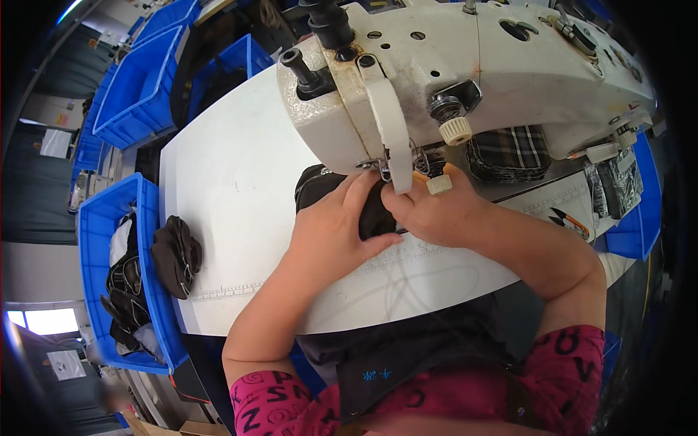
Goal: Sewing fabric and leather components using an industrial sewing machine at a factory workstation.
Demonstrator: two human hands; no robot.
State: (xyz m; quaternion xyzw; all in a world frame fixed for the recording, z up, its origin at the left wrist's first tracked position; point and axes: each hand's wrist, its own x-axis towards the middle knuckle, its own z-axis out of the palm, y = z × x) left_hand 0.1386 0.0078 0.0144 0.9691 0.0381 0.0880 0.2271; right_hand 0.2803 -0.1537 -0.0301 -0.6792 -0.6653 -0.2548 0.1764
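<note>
Black soft fabric piece lies on the white flat worktable, directly under the head of the cream-white industrial sewing machine, and both hands press on it there. It looks light and limp, so it probably folds and slides easily on the smooth table; I judge it is best held flat at its edges, close beside the needle area but not under it. The left hand lies spread over the left part of the cloth, with the fingers closed on its upper edge and the thumb stretched toward the right. The right hand pinches the right part of the cloth, its fingertips just below the machine's presser area, so both hands are grasping the fabric. The machine head hangs over the hands and hides the needle itself; it is the main obstacle. To the left of the machine, a small heap of dark fabric pieces rests at the table edge, and beside it a blue plastic bin holds more dark pieces. Right of the machine lie a folded plaid cloth stack and small thread snips with orange handles, well apart from the hands.
</note>
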